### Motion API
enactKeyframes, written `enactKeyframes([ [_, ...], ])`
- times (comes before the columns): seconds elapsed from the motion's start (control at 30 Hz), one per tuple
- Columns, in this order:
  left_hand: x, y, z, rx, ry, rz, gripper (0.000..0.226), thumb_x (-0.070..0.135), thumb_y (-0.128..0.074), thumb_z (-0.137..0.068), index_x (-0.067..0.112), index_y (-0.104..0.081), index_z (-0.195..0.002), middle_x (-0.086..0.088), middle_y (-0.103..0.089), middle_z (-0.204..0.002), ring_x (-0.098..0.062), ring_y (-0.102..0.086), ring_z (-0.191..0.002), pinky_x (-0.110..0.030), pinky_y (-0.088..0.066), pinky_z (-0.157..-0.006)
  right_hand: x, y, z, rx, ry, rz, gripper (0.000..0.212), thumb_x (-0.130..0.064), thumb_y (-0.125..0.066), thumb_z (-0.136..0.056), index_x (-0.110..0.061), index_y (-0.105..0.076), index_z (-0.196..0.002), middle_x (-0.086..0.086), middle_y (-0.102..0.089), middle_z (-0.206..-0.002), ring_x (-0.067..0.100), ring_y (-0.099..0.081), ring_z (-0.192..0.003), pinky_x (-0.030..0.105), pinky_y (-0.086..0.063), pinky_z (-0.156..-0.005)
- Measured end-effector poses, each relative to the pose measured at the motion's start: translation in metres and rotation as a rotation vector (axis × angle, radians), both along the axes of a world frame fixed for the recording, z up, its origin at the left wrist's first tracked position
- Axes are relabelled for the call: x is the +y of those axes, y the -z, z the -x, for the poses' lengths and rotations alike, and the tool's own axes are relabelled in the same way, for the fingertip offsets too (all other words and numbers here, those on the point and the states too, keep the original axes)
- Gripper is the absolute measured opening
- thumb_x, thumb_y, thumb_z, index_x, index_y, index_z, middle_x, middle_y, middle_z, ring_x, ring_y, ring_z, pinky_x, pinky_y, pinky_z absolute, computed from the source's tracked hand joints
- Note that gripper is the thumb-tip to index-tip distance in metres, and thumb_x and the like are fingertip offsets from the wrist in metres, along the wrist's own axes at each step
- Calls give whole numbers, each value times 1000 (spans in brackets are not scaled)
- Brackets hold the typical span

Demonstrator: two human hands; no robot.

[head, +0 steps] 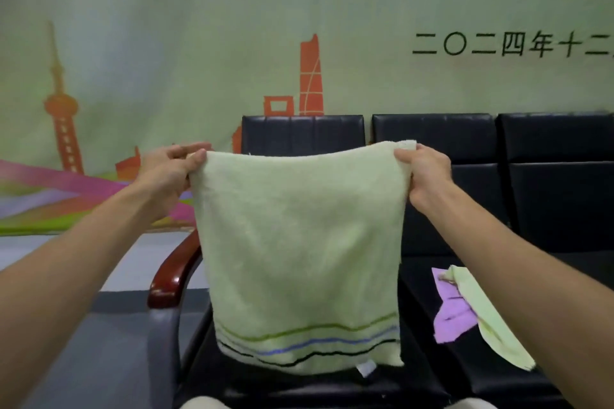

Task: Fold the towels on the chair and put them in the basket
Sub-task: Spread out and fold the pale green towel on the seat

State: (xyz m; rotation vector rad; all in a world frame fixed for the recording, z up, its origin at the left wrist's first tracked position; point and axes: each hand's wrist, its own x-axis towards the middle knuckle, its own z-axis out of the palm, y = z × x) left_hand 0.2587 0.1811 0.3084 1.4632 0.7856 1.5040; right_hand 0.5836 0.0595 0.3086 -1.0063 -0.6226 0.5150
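striped towel (pixel 299 242): pale green, green/blue/black stripes at hem | purple towel (pixel 452 315): lilac | chair (pixel 548 176): black, red-brown armrest (pixel 172 276) | wall mural (pixel 166 60): pale green, orange towers

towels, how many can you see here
3. A striped green towel hangs between the left hand and right hand. A purple towel lies on the seat to the right, and a plain green towel lies across it. The held one may hide more.

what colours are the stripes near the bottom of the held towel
Green, blue and black on the pale green towel, seen in the head view.
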Motion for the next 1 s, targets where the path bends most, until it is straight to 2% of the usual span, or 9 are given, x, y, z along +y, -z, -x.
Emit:
enactKeyframes([
  [0.1,4,4,8,97,-19,13,17,3,-55,-94,14,-68,-94,-6,-67,-104,-17,-61,-94,-20,-53,-69,-3,7,-1,-132,34,44,15,-3,-61,-91,-15,-65,-100,1,-66,-96,15,-64,-88,31,-56,-74],
  [0.2,3,9,9,242,-105,-39,23,0,-55,-94,4,-66,-114,-10,-65,-106,-20,-61,-98,-21,-51,-71,0,16,-7,-467,266,190,7,-15,-52,-97,-19,-57,-98,-1,-60,-99,16,-58,-93,34,-52,-78],
  [0.33,-4,15,5,722,-435,-368,23,6,-55,-96,-1,-67,-114,-13,-66,-104,-25,-59,-99,-28,-41,-81,4,24,-5,-835,380,399,15,-27,-34,-102,-16,-44,-106,0,-51,-89,21,-53,-80,44,-48,-71],
  [0.5,-3,22,5,758,-500,-370,18,17,-52,-99,5,-65,-103,-12,-62,-94,-21,-56,-71,-29,-44,-63,18,26,-14,-516,273,356,19,-26,-57,-95,-9,-55,-103,2,-53,-94,21,-57,-89,33,-45,-67],
  [0.63,8,28,0,454,-326,-104,12,20,-59,-96,9,-64,-99,-10,-63,-100,-17,-55,-73,-29,-47,-58,15,22,-14,-286,83,303,16,-27,-63,-94,-12,-65,-92,-1,-61,-87,13,-58,-81,32,-50,-80],
  [0.73,12,25,-4,198,-252,84,19,19,-62,-94,6,-67,-106,-3,-62,-95,-16,-53,-78,-27,-44,-60,11,22,-17,-272,-83,302,29,-27,-69,-90,-8,-63,-111,2,-64,-108,18,-59,-102,38,-48,-97],
  [0.83,11,20,-1,42,-139,192,17,17,-63,-92,5,-69,-102,-6,-65,-104,-17,-58,-88,-30,-48,-71,11,21,-21,-419,-141,334,36,-10,-72,-84,-5,-64,-120,8,-63,-122,24,-54,-118,43,-41,-107],
  [0.9,9,17,3,107,-70,178,24,16,-66,-89,3,-68,-109,-8,-63,-115,-21,-57,-103,-33,-46,-86,11,20,-24,-543,-84,354,40,1,-70,-82,-5,-64,-121,10,-62,-122,26,-55,-116,40,-45,-103],
  [1.0,5,18,5,572,-186,-77,33,10,-67,-88,0,-64,-119,-9,-64,-115,-20,-57,-101,-31,-45,-86,11,19,-23,-735,93,380,36,-1,-71,-81,-7,-67,-116,6,-63,-115,20,-57,-108,32,-50,-92],
])
